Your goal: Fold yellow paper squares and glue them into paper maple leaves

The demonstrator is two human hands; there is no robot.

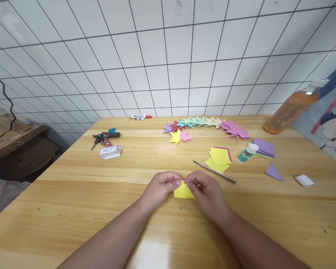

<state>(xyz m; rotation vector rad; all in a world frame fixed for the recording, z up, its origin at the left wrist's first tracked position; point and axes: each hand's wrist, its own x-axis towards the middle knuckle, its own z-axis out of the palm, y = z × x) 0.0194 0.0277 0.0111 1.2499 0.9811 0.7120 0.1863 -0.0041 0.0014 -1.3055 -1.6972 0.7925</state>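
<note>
Low over the near middle of the wooden table, both hands pinch one small piece of yellow paper (184,192). My left hand (164,186) has thumb and fingers closed on its upper left corner. On the upper right side, the fingers of my right hand (205,190) are closed on the same paper and cover part of it. Just beyond the right hand lies a slim metal tool (215,172), with one end by some yellow paper sheets (220,156) that have a magenta edge behind them.
Folded paper leaves (201,121) in several colours line the back, with a yellow leaf (179,137) in front. A glue stick (247,153), stacked coloured paper (264,148), purple triangle (274,172), eraser-like white block (304,180) and bottle (294,107) are right; keys (105,138), small white box (110,151) and markers (140,117) left.
</note>
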